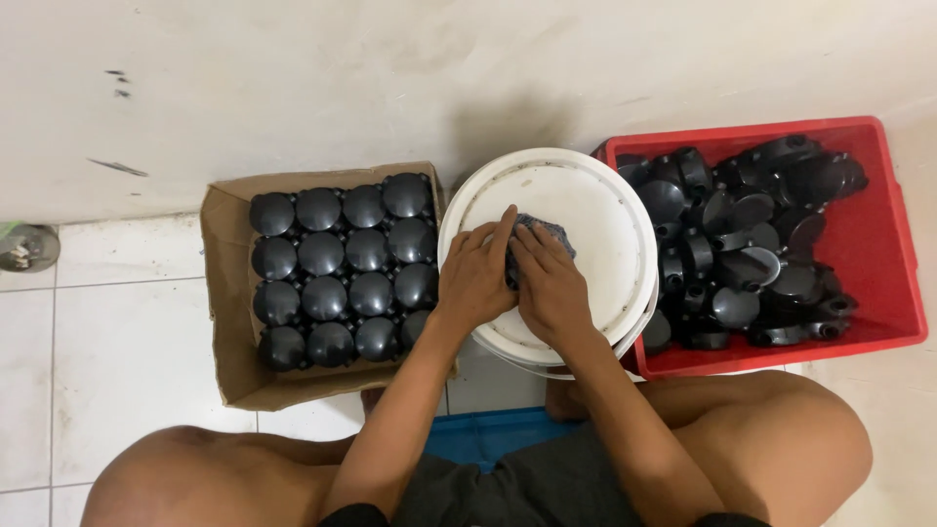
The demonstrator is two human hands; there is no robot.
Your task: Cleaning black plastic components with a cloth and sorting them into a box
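**Two hands on a dark cloth atop a white bucket lid, flanked by two containers of black caps**

At the far left, a round metal floor drain (26,247) sat in the white tiled floor (127,361) at the foot of the pale wall (390,68). Next came an open brown cardboard box (232,322), its flaps folded outward, which held black domed caps (337,268) packed in neat rows, domes upward and touching one another. No label showed on the box.

Just beside the box stood a white bucket (586,210) with its round lid on. The left hand (475,278) lay on the lid with fingers curled over the near edge of a dark, speckled cloth (547,234). The right hand (549,286) was pressed against the left, its fingers closed over the same cloth; both hands gripped it between them. Only the far end of the cloth showed beyond the fingertips, near the lid's centre. Whether anything lay inside the cloth could not be told.

To the right, touching the bucket, was a red plastic crate (878,244), rectangular, holding a loose heap of black caps (752,244) lying at all angles. A blue tray (488,434) showed between the person's bare knees, below the bucket.
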